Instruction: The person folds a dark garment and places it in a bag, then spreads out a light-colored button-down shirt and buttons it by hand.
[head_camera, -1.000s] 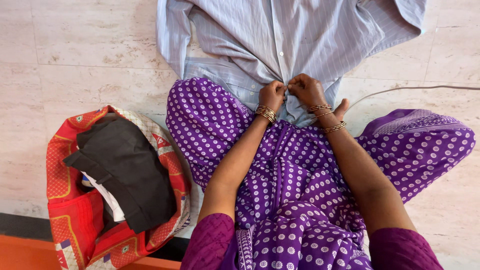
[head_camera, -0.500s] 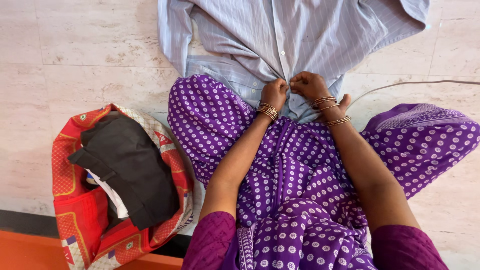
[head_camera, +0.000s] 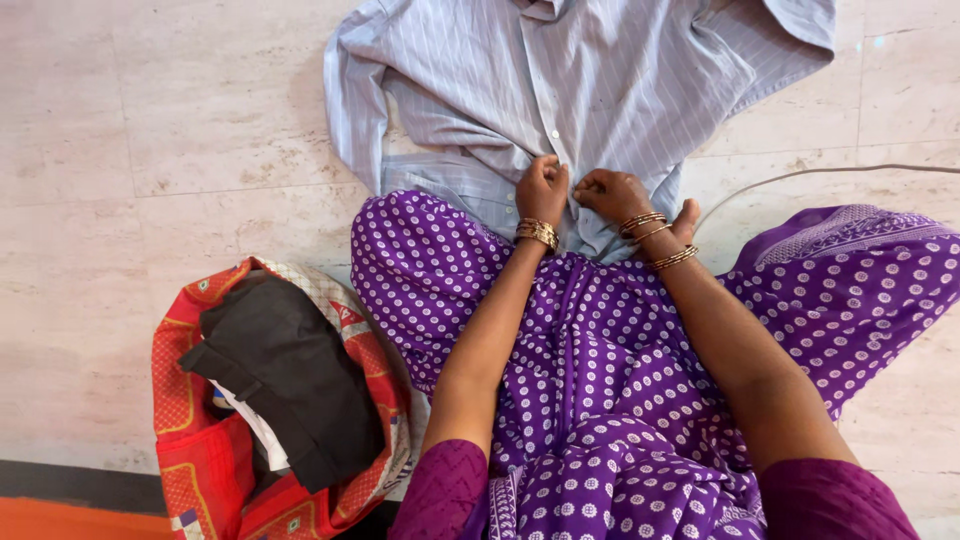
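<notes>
A light blue striped shirt lies spread on the pale stone floor in front of my crossed legs in purple dotted cloth. My left hand and my right hand sit close together at the shirt's button strip near its lower hem, each pinching the fabric on its own side of the strip. Both wrists carry gold bangles. The shirt's hem rests against my knees.
A red patterned cloth bag lies open at my left with a folded black garment and something white inside. A thin white cable runs across the floor at the right. A dark and orange strip borders the bottom left.
The view has shifted, so the shirt, bag and hands sit lower and further right in frame. My hands stay pinched on the shirt's front, a little further apart.
</notes>
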